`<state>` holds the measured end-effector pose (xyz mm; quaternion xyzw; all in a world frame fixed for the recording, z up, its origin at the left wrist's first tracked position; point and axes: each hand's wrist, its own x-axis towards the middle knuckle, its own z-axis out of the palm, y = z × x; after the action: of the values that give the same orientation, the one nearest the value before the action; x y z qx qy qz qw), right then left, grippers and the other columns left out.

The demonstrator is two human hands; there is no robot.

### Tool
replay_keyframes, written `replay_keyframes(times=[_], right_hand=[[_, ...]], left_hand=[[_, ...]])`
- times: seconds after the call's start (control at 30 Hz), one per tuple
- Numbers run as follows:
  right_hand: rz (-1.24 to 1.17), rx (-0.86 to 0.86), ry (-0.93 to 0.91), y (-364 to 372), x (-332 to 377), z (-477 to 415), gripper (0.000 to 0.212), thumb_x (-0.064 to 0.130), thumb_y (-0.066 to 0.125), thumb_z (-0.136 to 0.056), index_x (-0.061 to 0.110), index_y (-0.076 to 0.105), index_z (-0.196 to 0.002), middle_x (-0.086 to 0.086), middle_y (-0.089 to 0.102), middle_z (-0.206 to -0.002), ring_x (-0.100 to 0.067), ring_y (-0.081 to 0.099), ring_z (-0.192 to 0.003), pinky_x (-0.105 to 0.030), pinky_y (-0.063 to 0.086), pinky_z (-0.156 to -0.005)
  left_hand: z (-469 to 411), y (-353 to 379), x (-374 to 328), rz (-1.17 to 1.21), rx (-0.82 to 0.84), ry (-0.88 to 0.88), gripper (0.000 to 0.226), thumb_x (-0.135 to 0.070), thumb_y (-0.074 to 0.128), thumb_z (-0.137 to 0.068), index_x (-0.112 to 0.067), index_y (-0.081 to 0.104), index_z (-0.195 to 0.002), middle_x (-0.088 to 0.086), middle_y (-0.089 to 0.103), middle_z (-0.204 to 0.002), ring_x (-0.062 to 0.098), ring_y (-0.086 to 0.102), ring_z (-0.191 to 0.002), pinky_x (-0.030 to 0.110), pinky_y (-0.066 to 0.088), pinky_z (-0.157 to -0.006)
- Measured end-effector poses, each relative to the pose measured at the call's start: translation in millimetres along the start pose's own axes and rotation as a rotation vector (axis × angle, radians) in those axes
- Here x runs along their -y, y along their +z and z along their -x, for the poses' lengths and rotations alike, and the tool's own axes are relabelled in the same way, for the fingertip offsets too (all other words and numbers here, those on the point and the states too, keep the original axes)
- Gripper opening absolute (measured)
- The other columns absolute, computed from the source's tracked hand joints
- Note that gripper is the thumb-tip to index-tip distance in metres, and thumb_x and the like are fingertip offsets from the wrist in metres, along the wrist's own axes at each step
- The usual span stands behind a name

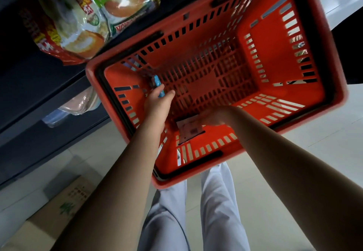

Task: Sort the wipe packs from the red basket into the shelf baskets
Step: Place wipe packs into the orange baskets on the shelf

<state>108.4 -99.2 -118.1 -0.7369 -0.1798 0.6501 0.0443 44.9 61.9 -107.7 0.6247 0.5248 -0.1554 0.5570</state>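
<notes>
One blue pack (158, 86) pinched by left hand (157, 104).

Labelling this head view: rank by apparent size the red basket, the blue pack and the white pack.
Largest: red basket, by far.
Then white pack, then blue pack; the left hand covers part of it, so that order is unsure.

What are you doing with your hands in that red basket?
A person has both hands inside the red basket. The left hand holds a small blue pack near one corner. The right hand is at a pale pack by the near wall; blur hides whether it grips it. No other packs show inside.
</notes>
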Motion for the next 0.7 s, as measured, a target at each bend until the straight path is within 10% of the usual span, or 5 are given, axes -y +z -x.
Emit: replay_keyframes(times=[0.53, 0.7], right_hand=[[-0.624, 0.037, 0.009, 15, 9, -6, 0.067, 0.047, 0.069, -0.081, 0.028, 0.044, -0.14, 0.0, 0.046, -0.146, -0.027, 0.038, -0.138, -0.042, 0.032, -0.108], [-0.775, 0.045, 0.024, 16, 7, -7, 0.07, 0.046, 0.08, -0.056, 0.034, 0.053, -0.12, 0.012, 0.061, -0.111, -0.018, 0.057, -0.112, -0.029, 0.045, -0.087]], left_hand=[[34, -38, -26, 0.467, 0.16, -0.027, 0.021, -0.016, 0.06, -0.094, -0.023, 0.069, -0.111, 0.002, 0.068, -0.121, 0.02, 0.061, -0.118, 0.048, 0.042, -0.107], [31, -37, -28, 0.536, 0.171, -0.048, 0.022, -0.016, 0.062, -0.093, -0.019, 0.069, -0.114, 0.002, 0.07, -0.118, 0.022, 0.065, -0.113, 0.045, 0.051, -0.098]])
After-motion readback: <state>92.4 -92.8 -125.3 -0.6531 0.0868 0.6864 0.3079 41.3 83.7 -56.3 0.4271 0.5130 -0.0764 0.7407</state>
